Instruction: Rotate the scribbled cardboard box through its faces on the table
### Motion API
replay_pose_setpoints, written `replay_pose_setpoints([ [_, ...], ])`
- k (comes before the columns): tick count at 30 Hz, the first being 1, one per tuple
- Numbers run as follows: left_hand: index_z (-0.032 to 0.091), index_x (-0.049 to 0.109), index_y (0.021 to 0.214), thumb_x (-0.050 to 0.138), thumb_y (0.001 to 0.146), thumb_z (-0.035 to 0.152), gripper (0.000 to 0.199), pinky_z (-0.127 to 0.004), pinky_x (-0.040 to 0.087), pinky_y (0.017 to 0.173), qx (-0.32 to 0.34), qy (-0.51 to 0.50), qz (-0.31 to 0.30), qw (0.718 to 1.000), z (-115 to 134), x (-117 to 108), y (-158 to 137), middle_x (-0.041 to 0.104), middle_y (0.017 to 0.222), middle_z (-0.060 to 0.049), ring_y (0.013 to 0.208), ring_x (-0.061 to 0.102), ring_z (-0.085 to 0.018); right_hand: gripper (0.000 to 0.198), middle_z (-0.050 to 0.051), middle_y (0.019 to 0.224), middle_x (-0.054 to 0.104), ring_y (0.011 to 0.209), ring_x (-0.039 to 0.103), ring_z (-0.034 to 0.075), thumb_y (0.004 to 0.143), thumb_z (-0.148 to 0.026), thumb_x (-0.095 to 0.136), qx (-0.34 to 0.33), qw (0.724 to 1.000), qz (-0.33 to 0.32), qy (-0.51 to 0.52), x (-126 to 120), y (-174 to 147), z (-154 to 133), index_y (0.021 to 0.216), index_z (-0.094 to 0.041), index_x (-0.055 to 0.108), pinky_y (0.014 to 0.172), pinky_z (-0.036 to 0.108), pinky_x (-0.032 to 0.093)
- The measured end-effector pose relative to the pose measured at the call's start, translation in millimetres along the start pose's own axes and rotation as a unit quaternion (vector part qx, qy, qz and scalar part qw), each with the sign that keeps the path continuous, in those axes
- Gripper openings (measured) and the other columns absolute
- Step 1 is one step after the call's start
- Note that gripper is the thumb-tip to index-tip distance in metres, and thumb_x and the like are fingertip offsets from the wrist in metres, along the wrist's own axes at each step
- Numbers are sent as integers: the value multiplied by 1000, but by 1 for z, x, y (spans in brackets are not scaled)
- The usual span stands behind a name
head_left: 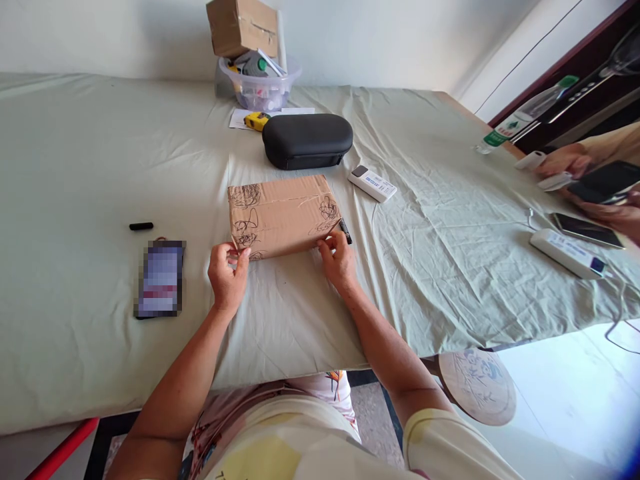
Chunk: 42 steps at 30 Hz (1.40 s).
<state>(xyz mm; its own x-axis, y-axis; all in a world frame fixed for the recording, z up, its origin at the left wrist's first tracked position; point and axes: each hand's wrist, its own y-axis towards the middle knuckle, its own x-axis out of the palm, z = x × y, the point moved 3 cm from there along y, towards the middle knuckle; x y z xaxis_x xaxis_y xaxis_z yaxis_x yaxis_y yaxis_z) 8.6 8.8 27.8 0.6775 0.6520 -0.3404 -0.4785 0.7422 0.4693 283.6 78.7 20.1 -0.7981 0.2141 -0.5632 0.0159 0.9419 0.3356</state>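
Observation:
A flat brown cardboard box (285, 213) with black scribbles on its top lies on the cloth-covered table in front of me. My left hand (229, 277) grips its near left corner between thumb and fingers. At the near right corner, my right hand (339, 261) pinches the box's edge. A black marker (345, 231) lies just beyond my right fingers, against the box's right side. Its black cap (141, 227), or a similar short black piece, rests away to the left, above a phone (160, 279) with a blurred screen.
Behind the box sit a black zip case (307, 140), a yellow tape measure (257, 121) and a full plastic basket (263, 90). White devices (373, 184) lie to the right. Another person's hands (570, 163) hold a phone near a water bottle (525, 117). A round stool (477, 387) stands below.

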Motion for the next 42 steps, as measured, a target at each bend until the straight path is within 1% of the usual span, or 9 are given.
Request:
replay_pose_setpoints([
  [5, 22, 57, 94, 73, 86, 40, 26, -31, 55, 73, -33, 78, -70, 994, -16, 5, 3, 68, 87, -2, 81, 68, -20, 7, 4, 81, 72, 74, 64, 20, 92, -30, 58, 6, 989, -77, -124, 3, 2, 7, 92, -24, 53, 79, 35, 45],
  [10, 23, 53, 94, 73, 83, 27, 23, -35, 54, 79, -15, 163, -109, 980, -20, 8, 1, 68, 94, -5, 89, 69, -24, 12, 9, 94, 73, 86, 64, 24, 93, -35, 58, -9, 986, -60, -155, 0, 1, 7, 91, -23, 56, 83, 38, 46],
  [14, 22, 52, 95, 74, 84, 36, 28, -39, 55, 81, -17, 170, -93, 981, -22, 11, -3, 65, 94, -5, 88, 68, -25, 17, 10, 95, 72, 89, 65, 25, 92, -39, 61, -18, 992, -36, -117, 5, -1, 8, 97, -23, 57, 87, 42, 49],
  [16, 21, 54, 104, 74, 84, 44, 37, -40, 57, 85, -7, 155, -70, 985, -21, 13, -6, 65, 102, -8, 95, 68, -27, 29, 9, 94, 71, 88, 65, 25, 90, -45, 66, -20, 995, -25, -94, 10, -3, 7, 105, -22, 57, 87, 44, 51],
  [19, 12, 52, 130, 73, 85, 55, 65, -46, 57, 94, 21, 148, -31, 988, -14, 16, -12, 64, 118, -18, 111, 65, -33, 63, 10, 102, 70, 91, 65, 27, 85, -57, 74, -33, 996, -3, -88, 18, -9, 0, 132, -20, 54, 88, 47, 53],
  [23, 0, 44, 145, 72, 84, 69, 96, -57, 51, 107, 40, 184, -10, 982, 2, 20, -18, 59, 130, -30, 124, 59, -42, 109, 15, 118, 68, 104, 64, 32, 80, -71, 76, -43, 992, 49, -110, 29, -16, -10, 162, -19, 28, 93, 52, 53],
  [27, 1, 39, 151, 68, 84, 78, 106, -60, 47, 114, 25, 196, 12, 980, 14, 22, -20, 55, 140, -33, 131, 55, -44, 125, 18, 126, 64, 110, 61, 35, 78, -79, 74, -48, 986, 86, -134, 36, -18, -15, 170, -22, 11, 93, 54, 53],
  [34, 1, 43, 150, 63, 82, 87, 111, -60, 49, 111, 32, 185, 26, 982, 12, 20, -17, 58, 136, -32, 127, 58, -44, 115, 13, 118, 64, 99, 61, 29, 83, -73, 75, -77, 987, 88, -113, 29, -16, -11, 170, -26, 17, 91, 53, 54],
  [42, 3, 43, 153, 63, 82, 89, 113, -57, 51, 111, 22, 165, 22, 986, 8, 15, -12, 59, 137, -30, 130, 59, -42, 76, 3, 99, 61, 81, 58, 19, 98, -57, 66, -127, 984, 113, -43, 19, -15, -14, 162, -28, 38, 81, 40, 59],
])
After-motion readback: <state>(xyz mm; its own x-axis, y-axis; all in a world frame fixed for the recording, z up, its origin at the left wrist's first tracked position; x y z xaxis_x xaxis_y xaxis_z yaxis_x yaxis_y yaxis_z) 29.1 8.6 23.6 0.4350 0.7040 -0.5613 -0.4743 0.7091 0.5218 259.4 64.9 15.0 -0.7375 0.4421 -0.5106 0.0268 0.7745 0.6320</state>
